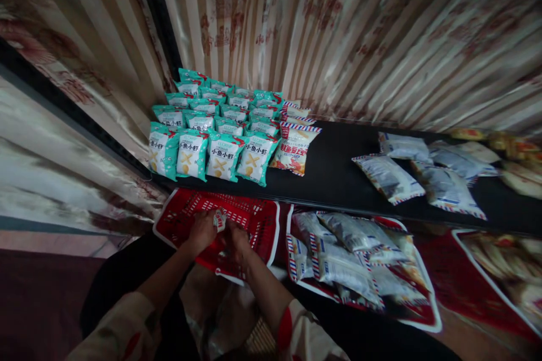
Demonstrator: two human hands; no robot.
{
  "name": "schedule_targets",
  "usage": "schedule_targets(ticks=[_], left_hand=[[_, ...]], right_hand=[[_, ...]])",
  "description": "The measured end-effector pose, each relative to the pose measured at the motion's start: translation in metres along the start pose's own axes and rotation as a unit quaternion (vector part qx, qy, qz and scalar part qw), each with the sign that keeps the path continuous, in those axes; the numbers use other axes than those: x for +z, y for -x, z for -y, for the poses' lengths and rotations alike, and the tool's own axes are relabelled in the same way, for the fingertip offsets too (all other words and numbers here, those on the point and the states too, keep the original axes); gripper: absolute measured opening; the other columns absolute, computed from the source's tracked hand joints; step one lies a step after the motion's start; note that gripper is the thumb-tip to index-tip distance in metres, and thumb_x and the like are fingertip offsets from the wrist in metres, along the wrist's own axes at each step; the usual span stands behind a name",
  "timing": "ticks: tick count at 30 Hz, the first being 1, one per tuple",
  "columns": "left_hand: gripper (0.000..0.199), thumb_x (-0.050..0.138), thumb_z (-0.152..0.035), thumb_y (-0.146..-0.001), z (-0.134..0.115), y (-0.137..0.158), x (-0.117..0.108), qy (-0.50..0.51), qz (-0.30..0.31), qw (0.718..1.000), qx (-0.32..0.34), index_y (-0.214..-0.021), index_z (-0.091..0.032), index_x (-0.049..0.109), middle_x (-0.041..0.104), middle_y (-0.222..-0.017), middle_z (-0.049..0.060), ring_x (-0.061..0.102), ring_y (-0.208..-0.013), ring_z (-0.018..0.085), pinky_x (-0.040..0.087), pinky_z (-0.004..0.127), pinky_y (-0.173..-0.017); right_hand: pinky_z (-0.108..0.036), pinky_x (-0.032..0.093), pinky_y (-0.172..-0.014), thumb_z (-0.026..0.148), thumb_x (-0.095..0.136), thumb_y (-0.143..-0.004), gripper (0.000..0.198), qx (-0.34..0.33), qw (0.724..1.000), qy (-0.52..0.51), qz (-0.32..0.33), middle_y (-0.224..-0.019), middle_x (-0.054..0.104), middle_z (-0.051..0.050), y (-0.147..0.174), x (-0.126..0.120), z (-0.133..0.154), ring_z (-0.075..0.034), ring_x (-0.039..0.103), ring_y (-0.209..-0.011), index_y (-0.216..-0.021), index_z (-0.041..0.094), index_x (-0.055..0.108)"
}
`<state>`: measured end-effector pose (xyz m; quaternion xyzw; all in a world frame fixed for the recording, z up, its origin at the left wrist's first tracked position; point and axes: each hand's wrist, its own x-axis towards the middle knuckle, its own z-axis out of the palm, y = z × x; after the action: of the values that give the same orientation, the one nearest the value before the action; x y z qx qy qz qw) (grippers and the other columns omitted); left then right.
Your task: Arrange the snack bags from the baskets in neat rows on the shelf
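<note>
Both hands are over the red plastic basket with a white rim, below the front edge of the black shelf. My left hand is closed, its fingers at a small white piece with red print, too blurred to name exactly. A short way to the right, my right hand reaches down into the same basket; its fingers are dark and smeared. Above the basket, teal and white snack bags stand upright in several rows. Beside them stands a short row of striped-edge snack bags.
More striped bags lie flat on the black shelf. A second red basket below holds several such bags. Another basket with packets is at far right. Curtains hang behind; a dark post rises at the left.
</note>
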<state>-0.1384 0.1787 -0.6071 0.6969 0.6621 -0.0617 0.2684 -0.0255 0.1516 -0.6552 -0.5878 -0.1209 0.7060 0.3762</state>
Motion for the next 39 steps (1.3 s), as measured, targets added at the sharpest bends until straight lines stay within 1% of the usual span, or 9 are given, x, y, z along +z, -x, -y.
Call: schedule_targets(ticks=[3, 5, 10, 15, 18, 23, 27, 32, 39], left_hand=[[0.056, 0.049, -0.008, -0.073, -0.009, 0.012, -0.006, 0.064, -0.042, 0.996, 0.045, -0.128, -0.014, 0.047, 0.056, -0.125, 0.012, 0.049, -0.118, 0.021, 0.037, 0.034, -0.102], [0.059, 0.049, -0.006, -0.070, -0.010, 0.020, -0.008, 0.119, -0.068, 0.986, 0.093, -0.128, -0.013, 0.047, 0.054, -0.128, 0.012, 0.044, -0.124, 0.022, 0.035, 0.038, -0.105], [0.061, 0.044, -0.007, -0.070, -0.012, 0.043, -0.023, 0.162, -0.065, 0.963, 0.207, -0.131, -0.010, 0.044, 0.048, -0.135, 0.013, 0.036, -0.131, 0.024, 0.031, 0.045, -0.110], [0.058, 0.037, -0.004, -0.073, -0.029, 0.075, -0.058, 0.115, -0.002, 0.930, 0.349, -0.128, -0.020, 0.049, 0.048, -0.137, 0.005, 0.030, -0.135, 0.019, 0.028, 0.044, -0.112], [0.053, 0.035, -0.003, -0.077, -0.045, 0.091, -0.080, 0.090, 0.029, 0.916, 0.390, -0.123, -0.022, 0.054, 0.046, -0.140, 0.002, 0.030, -0.136, 0.018, 0.028, 0.042, -0.112], [0.053, 0.037, 0.001, -0.075, -0.079, 0.099, -0.107, 0.072, 0.037, 0.901, 0.426, -0.109, -0.028, 0.064, 0.038, -0.145, -0.003, 0.024, -0.138, 0.017, 0.026, 0.043, -0.113], [0.048, 0.039, 0.000, -0.077, -0.101, 0.095, -0.114, 0.078, 0.012, 0.891, 0.448, -0.105, -0.028, 0.066, 0.039, -0.145, -0.002, 0.027, -0.137, 0.016, 0.028, 0.041, -0.112], [0.050, 0.040, 0.002, -0.076, -0.123, 0.084, -0.115, 0.059, -0.049, 0.882, 0.465, -0.106, -0.029, 0.065, 0.041, -0.143, -0.001, 0.028, -0.137, 0.017, 0.032, 0.041, -0.110], [0.043, 0.037, -0.009, -0.084, -0.147, 0.071, -0.096, 0.115, -0.279, 0.892, 0.336, -0.121, -0.022, 0.055, 0.047, -0.137, 0.008, 0.041, -0.129, 0.020, 0.039, 0.045, -0.106]], right_hand=[[-0.023, 0.046, -0.052, 0.034, 0.061, -0.079, 0.016, -0.009, 0.994, -0.084, -0.071, -0.060, 0.061, 0.003, 0.013, -0.016, 0.019, -0.013, 0.058, -0.055, -0.076, 0.022, 0.051], [-0.023, 0.047, -0.053, 0.028, 0.066, -0.075, 0.014, 0.000, 0.991, -0.112, -0.072, -0.064, 0.063, 0.002, 0.024, -0.030, 0.034, -0.012, 0.060, -0.057, -0.076, 0.021, 0.054], [-0.025, 0.050, -0.060, 0.032, 0.079, -0.061, 0.034, -0.007, 0.997, -0.063, 0.042, -0.079, 0.068, -0.002, 0.054, -0.065, 0.065, -0.014, 0.063, -0.069, -0.087, 0.019, 0.060], [-0.027, 0.047, -0.067, 0.045, 0.079, -0.060, 0.053, -0.060, 0.993, 0.035, 0.091, -0.093, 0.069, -0.002, 0.081, -0.088, 0.084, -0.014, 0.063, -0.076, -0.105, 0.024, 0.060], [-0.029, 0.045, -0.074, 0.047, 0.080, -0.058, 0.054, -0.056, 0.976, 0.097, 0.184, -0.089, 0.069, -0.004, 0.100, -0.097, 0.098, -0.015, 0.063, -0.076, -0.102, 0.018, 0.065], [-0.026, 0.044, -0.072, 0.044, 0.081, -0.057, 0.055, -0.060, 0.931, 0.172, 0.316, -0.082, 0.068, -0.002, 0.137, -0.108, 0.118, -0.013, 0.061, -0.072, -0.102, 0.016, 0.066], [-0.031, 0.044, -0.084, 0.043, 0.081, -0.060, 0.053, -0.081, 0.920, 0.149, 0.354, -0.089, 0.069, -0.005, 0.158, -0.119, 0.126, -0.016, 0.064, -0.082, -0.102, 0.015, 0.066], [-0.035, 0.045, -0.086, 0.038, 0.081, -0.060, 0.050, -0.136, 0.926, 0.132, 0.328, -0.092, 0.070, -0.005, 0.170, -0.126, 0.140, -0.019, 0.065, -0.085, -0.103, 0.017, 0.066], [-0.041, 0.044, -0.089, 0.046, 0.075, -0.066, 0.050, -0.270, 0.936, 0.097, 0.205, -0.099, 0.069, -0.005, 0.159, -0.137, 0.173, -0.022, 0.064, -0.089, -0.107, 0.021, 0.063]])
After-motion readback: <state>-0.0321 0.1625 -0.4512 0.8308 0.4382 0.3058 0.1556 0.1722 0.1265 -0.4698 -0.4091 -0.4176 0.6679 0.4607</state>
